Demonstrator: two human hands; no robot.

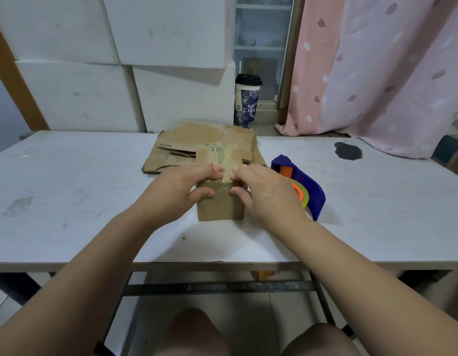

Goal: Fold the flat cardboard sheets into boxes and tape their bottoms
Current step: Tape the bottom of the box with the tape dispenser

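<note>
The left grip (186, 183) and right grip (263, 191) are clasping the cardboard box (220, 206), fingers curled over its near top edge. Flat cardboard sheets (197, 140) are lying behind the box, the tape dispenser (312, 191) just right of it; the counter (68, 188) is extending widely left.

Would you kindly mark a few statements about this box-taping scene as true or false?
1. The left hand and the right hand both hold the box. True.
2. The tape dispenser sits to the left of the box. False: it sits to the box's right.
3. Flat cardboard sheets lie behind the box. True.
4. The cup has a white lid. False: its lid is black.
</note>
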